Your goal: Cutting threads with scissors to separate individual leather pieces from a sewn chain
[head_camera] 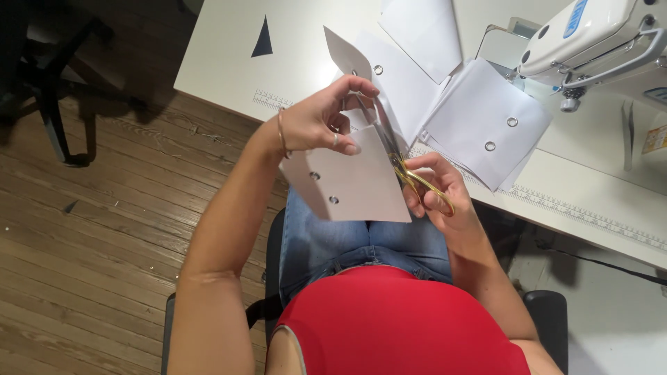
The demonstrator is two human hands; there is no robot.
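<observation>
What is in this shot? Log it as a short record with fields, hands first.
left hand: holds a white sheet with metal eyelets
right hand: fingers in the gold handles of scissors
scissors: blades at the sheet's right edge
table: white, ruler strip along its edge
on table: more white sheets with eyelets, a dark triangle piece
sewing machine: white, top right
floor: wooden boards
</observation>
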